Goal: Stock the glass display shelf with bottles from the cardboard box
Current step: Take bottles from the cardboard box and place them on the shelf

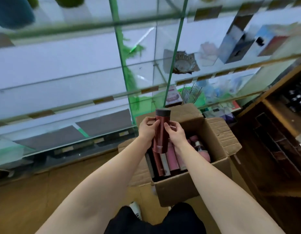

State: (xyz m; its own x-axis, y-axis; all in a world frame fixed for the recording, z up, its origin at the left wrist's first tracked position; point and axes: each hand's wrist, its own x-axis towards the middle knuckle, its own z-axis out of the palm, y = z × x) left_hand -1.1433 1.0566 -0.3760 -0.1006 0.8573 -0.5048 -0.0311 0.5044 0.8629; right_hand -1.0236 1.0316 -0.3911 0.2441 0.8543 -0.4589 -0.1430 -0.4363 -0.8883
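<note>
The glass display shelf point(62, 105) stands left, its lower tiers bare. The left hand point(147, 128) and right hand point(175, 132) both grip a dark red bottle point(160, 132), upright above the open cardboard box point(188, 186), near the shelf's green edge.

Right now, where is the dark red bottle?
In the head view, the dark red bottle is upright at centre frame, held between the left hand and right hand, above the open cardboard box.
</note>
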